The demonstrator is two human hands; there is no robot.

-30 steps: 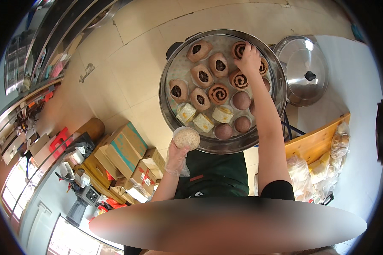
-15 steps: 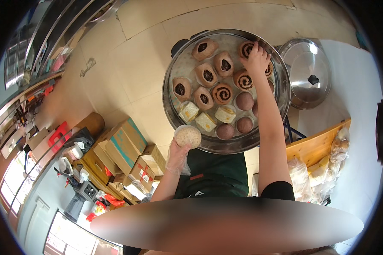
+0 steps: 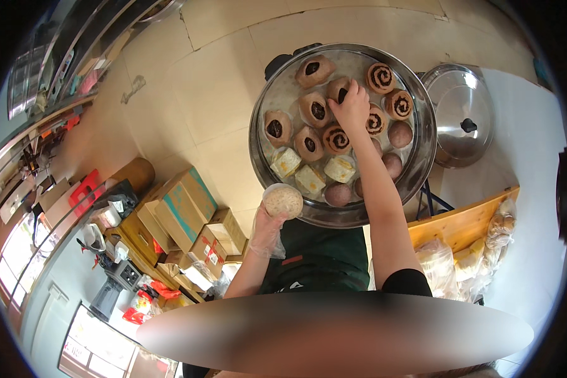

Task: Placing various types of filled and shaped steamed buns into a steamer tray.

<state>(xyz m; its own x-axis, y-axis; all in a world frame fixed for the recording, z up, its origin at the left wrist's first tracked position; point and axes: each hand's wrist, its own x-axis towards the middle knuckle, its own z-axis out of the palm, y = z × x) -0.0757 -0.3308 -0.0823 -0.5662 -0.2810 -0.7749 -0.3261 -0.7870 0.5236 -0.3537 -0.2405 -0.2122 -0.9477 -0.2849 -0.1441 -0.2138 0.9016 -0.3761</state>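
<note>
My left hand (image 3: 268,234), in a clear plastic glove, holds a round pale speckled bun (image 3: 283,201) by the near rim of a wide round steamer tray (image 3: 256,160). Over the tray, my bare right hand (image 3: 351,108) has its thumb and fingers around the near side of a brown bun with dark filling (image 3: 340,88). Its fingers partly cover that bun. Several similar filled buns (image 3: 314,109) lie to the left. Spiral rolls (image 3: 380,78) sit to the right, with purple round buns (image 3: 400,134) and pale yellow-flecked square buns (image 3: 340,169) nearer me. My right forearm hides some purple buns.
A steel lid with a black knob (image 3: 468,126) lies right of the tray. Bagged items (image 3: 436,258) stand by a wooden board (image 3: 469,214) at the near right. Cardboard boxes (image 3: 186,205) are stacked at left, beside a cluttered counter and a red stool-like object (image 3: 87,191).
My right hand has moved left from a spiral roll at the tray's far right to a dark-filled bun. My left hand still holds the speckled bun. The view has shifted slightly.
</note>
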